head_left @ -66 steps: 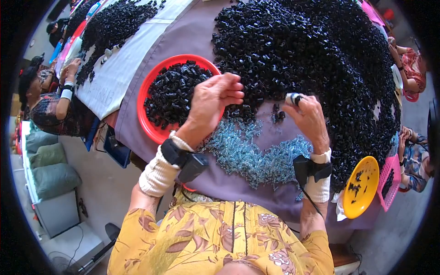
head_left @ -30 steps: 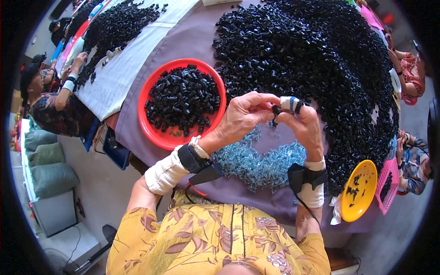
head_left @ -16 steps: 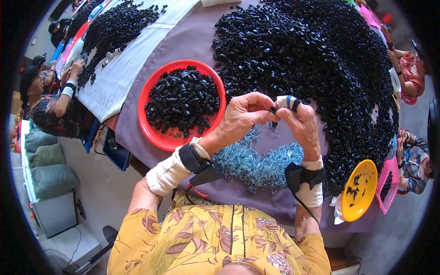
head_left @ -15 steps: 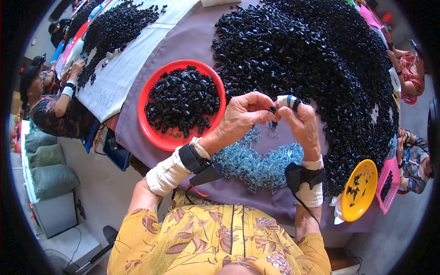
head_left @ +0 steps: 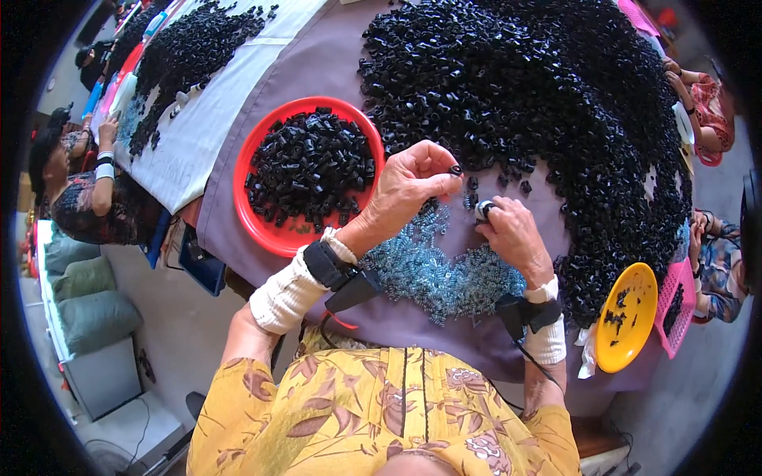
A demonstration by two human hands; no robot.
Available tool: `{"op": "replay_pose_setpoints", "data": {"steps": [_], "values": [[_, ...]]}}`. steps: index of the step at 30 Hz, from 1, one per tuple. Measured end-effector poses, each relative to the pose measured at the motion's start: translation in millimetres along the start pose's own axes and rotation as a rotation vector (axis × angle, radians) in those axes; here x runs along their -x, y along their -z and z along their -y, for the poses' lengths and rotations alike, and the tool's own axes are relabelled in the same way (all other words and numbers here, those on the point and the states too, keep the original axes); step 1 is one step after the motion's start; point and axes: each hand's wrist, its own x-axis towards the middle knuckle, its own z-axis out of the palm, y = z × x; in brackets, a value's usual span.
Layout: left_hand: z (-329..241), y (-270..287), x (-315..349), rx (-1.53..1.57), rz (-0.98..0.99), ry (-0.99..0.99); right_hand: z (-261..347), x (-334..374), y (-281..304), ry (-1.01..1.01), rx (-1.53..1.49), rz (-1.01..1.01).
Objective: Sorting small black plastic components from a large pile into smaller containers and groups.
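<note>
A small black plastic piece (head_left: pixel 456 170) with a hole in it sits pinched between the thumb and index finger of my left hand (head_left: pixel 405 184). Lower and to the right, my right hand (head_left: pixel 514 236) has its fingers curled down toward the cloth. One of its fingertips wears a white and dark wrapping (head_left: pixel 483 209); whatever is under these fingers is hidden. Just below both hands spreads a heap of tiny clear-blue pieces (head_left: pixel 444 274). A few loose black pieces (head_left: pixel 473 183) lie between the hands and the big black pile (head_left: pixel 508 87).
A red basin (head_left: pixel 240 202) full of black pieces stands at the left. To the right are a yellow plate (head_left: pixel 635 333) and a pink basket (head_left: pixel 673 329) with a few black pieces. Other people sit at both sides; a second, white-covered table (head_left: pixel 194 151) adjoins at the left.
My hands have come apart. The left one moved slightly up and left with the black piece, while the right one dropped lower, with its fingers curled.
</note>
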Motion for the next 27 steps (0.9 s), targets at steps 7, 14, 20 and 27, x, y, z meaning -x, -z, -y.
{"op": "replay_pose_setpoints", "data": {"steps": [7, 14, 20, 27], "values": [[1, -1, 3, -0.037, 0.013, 0.031, 6, -12, 17, -0.161, -0.213, -0.036], [7, -4, 2, -0.057, 0.053, 0.055, 30, -34, 37, -0.183, -0.549, -0.254], [8, -3, 1, -0.077, 0.076, 0.039, 34, -42, 32, -0.094, -0.488, -0.255], [5, -3, 0, -0.172, 0.085, 0.01, 30, -51, 39, -0.047, -0.442, -0.15]]}}
